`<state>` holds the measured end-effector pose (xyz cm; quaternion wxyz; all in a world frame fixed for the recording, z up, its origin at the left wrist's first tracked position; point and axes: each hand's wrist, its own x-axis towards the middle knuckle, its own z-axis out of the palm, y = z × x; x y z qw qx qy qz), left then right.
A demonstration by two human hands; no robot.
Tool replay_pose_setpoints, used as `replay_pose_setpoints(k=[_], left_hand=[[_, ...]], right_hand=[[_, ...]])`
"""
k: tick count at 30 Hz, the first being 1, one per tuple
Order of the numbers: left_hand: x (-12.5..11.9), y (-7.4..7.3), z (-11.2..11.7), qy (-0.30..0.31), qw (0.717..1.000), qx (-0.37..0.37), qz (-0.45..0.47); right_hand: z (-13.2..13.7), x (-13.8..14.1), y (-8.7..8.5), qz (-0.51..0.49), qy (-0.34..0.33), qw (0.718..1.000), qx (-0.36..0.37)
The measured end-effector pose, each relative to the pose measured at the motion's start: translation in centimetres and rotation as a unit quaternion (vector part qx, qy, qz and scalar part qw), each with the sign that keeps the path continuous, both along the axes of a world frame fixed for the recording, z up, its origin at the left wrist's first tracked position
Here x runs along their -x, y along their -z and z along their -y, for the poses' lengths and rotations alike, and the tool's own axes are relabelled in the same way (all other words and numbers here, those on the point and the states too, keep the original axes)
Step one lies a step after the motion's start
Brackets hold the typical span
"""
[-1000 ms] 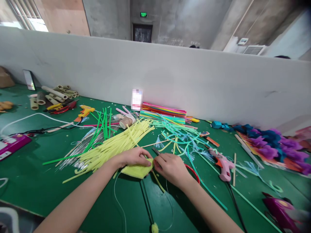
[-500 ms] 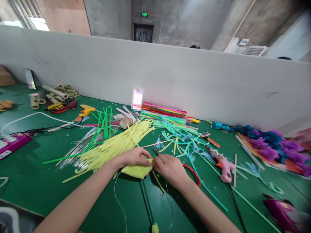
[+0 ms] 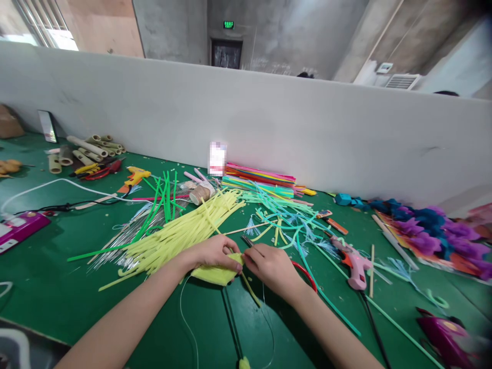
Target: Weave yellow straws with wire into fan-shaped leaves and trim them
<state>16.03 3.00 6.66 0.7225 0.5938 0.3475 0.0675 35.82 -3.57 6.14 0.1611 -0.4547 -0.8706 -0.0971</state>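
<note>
My left hand (image 3: pixel 217 253) is closed on a flat, fuzzy yellow piece (image 3: pixel 215 275), with the thumb lying along its upper edge. At the right corner of that piece, the fingertips of my right hand (image 3: pixel 269 264) are pinched together; what lies between them is hidden. A thin clear thread (image 3: pixel 183 312) hangs in loops below both hands. Partly covered by my right hand are red-handled scissors (image 3: pixel 307 271), their tips showing at its far side. One yellow pipe cleaner (image 3: pixel 251 291) sticks out under the hands.
Yellow pipe cleaners (image 3: pixel 184 230) lie heaped beyond my left hand. Turquoise stems (image 3: pixel 284 210) spread past my right hand. A pink glue gun (image 3: pixel 357 266) with a cord lies right, a yellow glue gun (image 3: pixel 136 176) back left. A white partition (image 3: pixel 246 113) stands behind.
The yellow piece has tilted slightly and sits a little lower. My right hand has shifted slightly, its fingertips still at the piece's corner.
</note>
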Motion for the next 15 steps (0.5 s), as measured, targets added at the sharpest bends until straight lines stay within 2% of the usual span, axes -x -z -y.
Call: replay_pose_setpoints(k=[3,7,11,15], left_hand=[[-0.1,0.1,0.1,-0.001,1.0,0.0,-0.005],[-0.1,0.2,0.2,-0.008,1.0,0.008,0.002],[0.0,0.4,0.1,-0.01,1.0,0.019,0.01],[0.2,0.4,0.0,-0.008,1.0,0.02,0.02]], right_hand=[[0.1,0.5,-0.1,-0.002,0.011,1.0,0.004],[0.2,0.2,-1.8,-0.049,0.04,0.994,0.085],[1.3,-2.6,-4.0,-0.054,0.148,0.975,0.157],[3.2,-5.1,-3.5,0.032,0.222,0.951,0.213]])
